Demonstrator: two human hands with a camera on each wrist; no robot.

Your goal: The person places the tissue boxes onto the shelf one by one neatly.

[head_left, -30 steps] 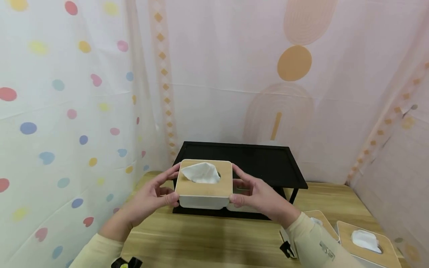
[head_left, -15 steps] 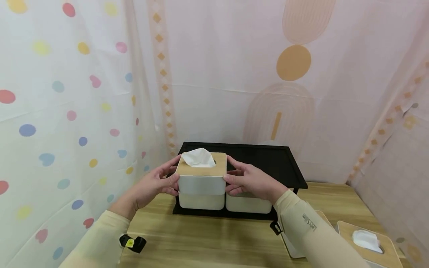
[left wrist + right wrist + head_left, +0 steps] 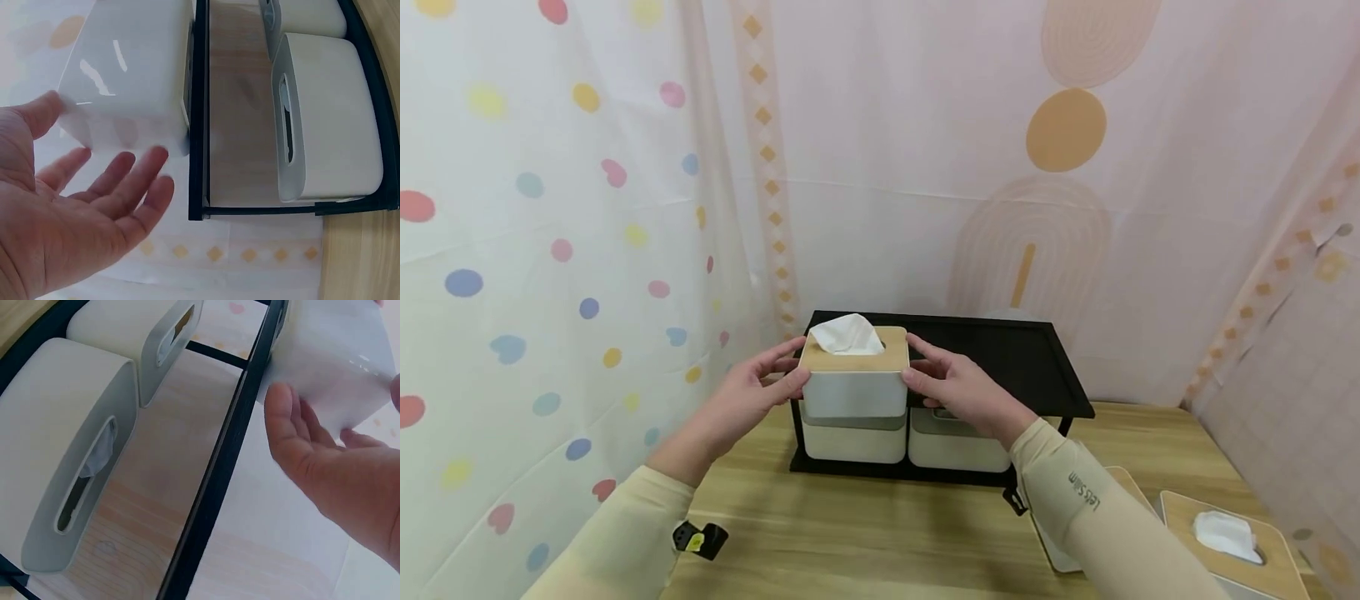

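Note:
A white tissue box [image 3: 856, 393] with a wooden lid and a tissue poking out is held between both hands at the front left of a black shelf's upper tier [image 3: 1007, 358]. My left hand [image 3: 748, 396] grips its left side, thumb at the front corner. On the opposite side, my right hand [image 3: 962, 390] holds it the same way. Both wrist views show the box [image 3: 134, 62] right at the shelf's edge; whether its base touches the tier cannot be told. Beneath, two cream tissue boxes with grey tops, one left [image 3: 853, 444] and one right [image 3: 958, 452], stand on the lower tier.
On the wooden table [image 3: 857, 533] at the right stands another wood-lidded tissue box [image 3: 1266, 567]. Beside it a similar box [image 3: 1122, 482] is partly hidden by my right sleeve. Patterned curtains [image 3: 880, 167] hang behind and to the sides.
Both hands have lifted the tissue box from in front of the lower tier up to the upper tier's height, and moved it away from me. The lower boxes have come into fuller view.

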